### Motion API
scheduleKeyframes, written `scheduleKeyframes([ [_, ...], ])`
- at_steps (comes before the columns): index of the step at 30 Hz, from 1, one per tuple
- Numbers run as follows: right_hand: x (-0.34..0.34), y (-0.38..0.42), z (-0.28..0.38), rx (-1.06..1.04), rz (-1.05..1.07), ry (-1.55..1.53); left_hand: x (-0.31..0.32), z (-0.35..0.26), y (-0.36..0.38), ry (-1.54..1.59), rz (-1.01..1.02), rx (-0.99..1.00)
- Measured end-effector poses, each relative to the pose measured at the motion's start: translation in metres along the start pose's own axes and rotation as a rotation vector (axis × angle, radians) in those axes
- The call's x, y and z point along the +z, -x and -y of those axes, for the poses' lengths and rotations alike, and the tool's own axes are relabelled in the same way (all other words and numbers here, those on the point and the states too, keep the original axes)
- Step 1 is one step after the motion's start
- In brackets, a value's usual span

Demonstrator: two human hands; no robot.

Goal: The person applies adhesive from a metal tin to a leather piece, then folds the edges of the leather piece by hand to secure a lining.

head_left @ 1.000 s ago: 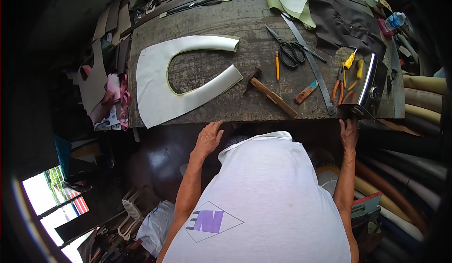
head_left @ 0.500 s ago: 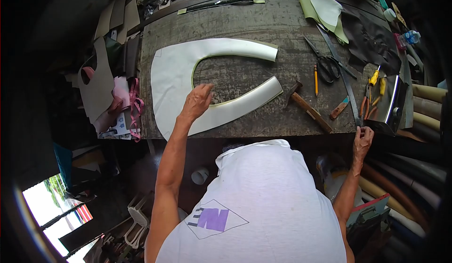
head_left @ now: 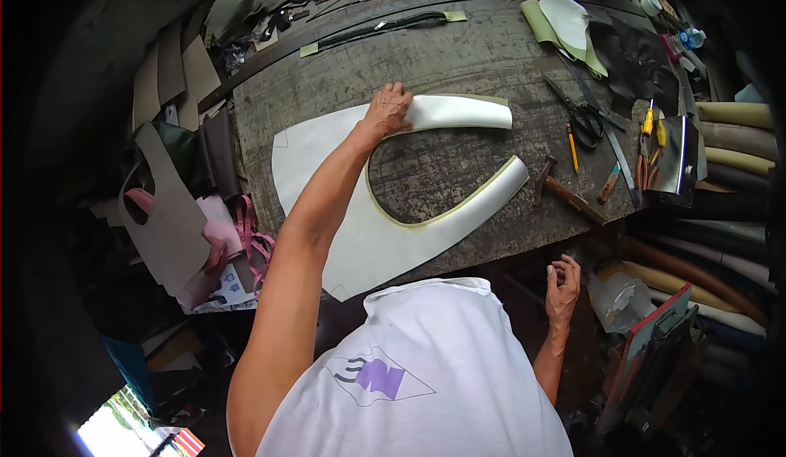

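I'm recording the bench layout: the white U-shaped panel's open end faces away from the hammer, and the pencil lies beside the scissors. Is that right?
Not quite: the head view shows the open end of the white U-shaped panel facing toward the hammer, not away from it. The pencil does lie beside the scissors.

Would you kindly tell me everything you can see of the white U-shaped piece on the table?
The white U-shaped piece is a smooth, leather-like sheet: a broad body with two curved arms opening toward the picture's right. A yellowish-green edge shows along the inner curve, and small drawn lines mark two corners. It lies spread on the worn table, the left hand touching it where the upper arm begins.
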State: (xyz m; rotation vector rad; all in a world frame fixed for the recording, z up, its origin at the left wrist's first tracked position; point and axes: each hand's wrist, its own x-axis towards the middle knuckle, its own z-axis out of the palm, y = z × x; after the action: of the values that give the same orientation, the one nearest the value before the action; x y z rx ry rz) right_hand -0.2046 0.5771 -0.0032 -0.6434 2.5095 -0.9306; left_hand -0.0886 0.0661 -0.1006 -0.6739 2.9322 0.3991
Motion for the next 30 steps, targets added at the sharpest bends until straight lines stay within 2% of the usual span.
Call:
scheduleKeyframes([
  [6, 0.027, -0.032, 0.034, -0.092, 0.022, -0.016, -0.004, -0.010, 0.009, -0.018, -0.044, -0.044],
  [7, 0.030, -0.038, 0.042, -0.106, 0.031, -0.038, -0.010, -0.012, 0.011, -0.051, -0.065, 0.016],
  [10, 0.043, -0.055, 0.063, -0.176, 0.067, -0.117, -0.005, -0.011, 0.012, -0.012, 0.067, 0.137],
  [11, 0.050, -0.060, 0.073, -0.209, 0.093, -0.152, -0.005, -0.007, 0.015, 0.187, 0.142, 0.072],
  [15, 0.095, -0.080, 0.106, -0.334, 0.267, -0.355, -0.041, 0.019, 0.029, 0.505, 0.177, -0.208],
  [18, 0.137, -0.093, 0.140, -0.444, 0.420, -0.481, -0.051, 0.046, 0.060, 1.011, -0.006, -0.285],
  [21, 0.180, -0.105, 0.171, -0.550, 0.506, -0.548, -0.039, 0.085, 0.091, 1.403, 0.036, -0.643],
  [24, 0.216, -0.119, 0.206, -0.660, 0.505, -0.556, -0.061, 0.088, 0.110, 1.659, -0.018, -0.646],
  [25, 0.223, -0.123, 0.218, -0.617, 0.556, -0.551, -0.064, 0.092, 0.114, 1.694, -0.003, -0.647],
  [28, 0.247, -0.138, 0.248, -0.659, 0.545, -0.558, -0.069, 0.104, 0.117, 1.791, 0.054, -0.632],
  [30, 0.255, -0.152, 0.267, -0.795, 0.514, -0.501, -0.068, 0.109, 0.114, 1.845, 0.097, -0.598],
])
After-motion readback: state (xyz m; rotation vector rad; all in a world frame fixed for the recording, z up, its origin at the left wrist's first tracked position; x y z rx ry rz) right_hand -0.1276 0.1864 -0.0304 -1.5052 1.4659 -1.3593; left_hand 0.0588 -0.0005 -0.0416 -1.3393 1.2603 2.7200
